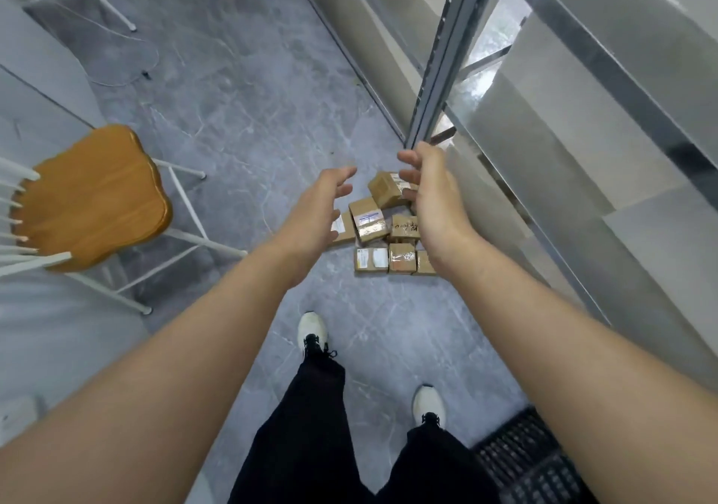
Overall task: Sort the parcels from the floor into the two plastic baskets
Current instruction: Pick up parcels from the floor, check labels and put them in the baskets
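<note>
Parcels (382, 227) heaped on the grey floor (241, 122), close against the foot of the metal shelving upright (433, 76): small brown cardboard boxes, taped and labelled, in roughly two tiers. Topmost box (386, 189) tilted, resting on the ones beneath. Left hand (314, 212) above the left flank of the heap, fingers spread and relaxed, holding nothing. Right hand (433, 196) above the right flank, fingers likewise apart, tips in line with the right edge of the topmost box; contact possibly made, not confirmable from this angle. Step in hand judged as the reach for a first pick, nothing yet lifted. Recommended: take the tilted topmost box first, as the loosest of the heap. Close thumb and fingers across opposite faces, not on tape or label. Lift straight up to avoid dragging the lower tier. Avoid scooping several at once: one label to read per box before choosing a destination. Mind the shelving upright just behind the right hand on the way down. Dark lattice-walled basket (532, 461) at the lower right, near the right foot (427, 404), only a corner in view; second basket not in view. Wooden-seated chair (93, 196) well to the left, apart from the heap.
</note>
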Available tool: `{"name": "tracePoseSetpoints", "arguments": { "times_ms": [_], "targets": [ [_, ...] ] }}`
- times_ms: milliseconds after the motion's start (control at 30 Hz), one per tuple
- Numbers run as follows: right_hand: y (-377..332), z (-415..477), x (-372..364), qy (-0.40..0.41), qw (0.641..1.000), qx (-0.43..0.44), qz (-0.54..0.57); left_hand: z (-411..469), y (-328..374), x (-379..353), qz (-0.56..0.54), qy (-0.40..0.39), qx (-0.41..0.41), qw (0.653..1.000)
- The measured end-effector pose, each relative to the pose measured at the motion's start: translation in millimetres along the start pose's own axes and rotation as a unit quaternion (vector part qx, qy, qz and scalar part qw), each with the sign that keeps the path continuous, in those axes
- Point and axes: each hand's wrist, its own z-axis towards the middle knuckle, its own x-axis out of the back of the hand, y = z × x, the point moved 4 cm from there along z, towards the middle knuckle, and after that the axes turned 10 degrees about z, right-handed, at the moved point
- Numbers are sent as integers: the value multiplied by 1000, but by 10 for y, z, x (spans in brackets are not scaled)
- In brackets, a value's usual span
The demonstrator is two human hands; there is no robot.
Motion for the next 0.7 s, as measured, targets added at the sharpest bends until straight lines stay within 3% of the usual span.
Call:
{"name": "tracePoseSetpoints", "arguments": {
  "times_ms": [300,700],
  "targets": [
    [733,930,-352,52,996,-70,30,1145,-436,205,-35,-16,89,995],
    [2279,2329,-79,14,979,-200,39,2588,-1481,-525,-42,36,196,979]
  ]
}}
